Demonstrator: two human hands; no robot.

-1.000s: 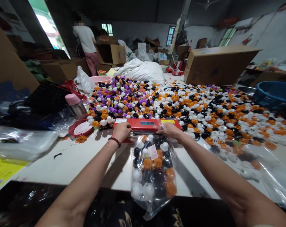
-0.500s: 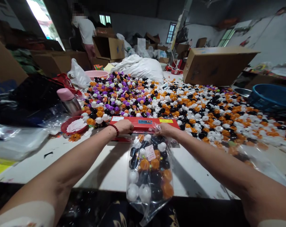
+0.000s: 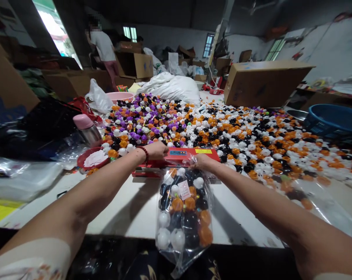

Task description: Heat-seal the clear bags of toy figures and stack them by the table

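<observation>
A red bag sealer with a small display and a yellow label lies across the table in front of me. My left hand, a beaded bracelet at its wrist, is closed on the left part of the sealer's top; the fingertips are partly hidden. At the sealer's right side, my right hand pinches the upper end of a clear plastic bag. Black, white and orange balls and a small printed slip fill this bag. Its body lies over the near table edge, with the bottom corner hanging down.
Behind the sealer spreads a large heap of small coloured balls. To the left are a pink-lidded flask, a red dish of paper slips and flat plastic bags. A cardboard box and blue basket stand right. Someone stands far back.
My left hand has risen slightly on the sealer and shifted a little to the right. My right hand and the filled bag have stayed nearly in place. The view has tilted slightly upward.
</observation>
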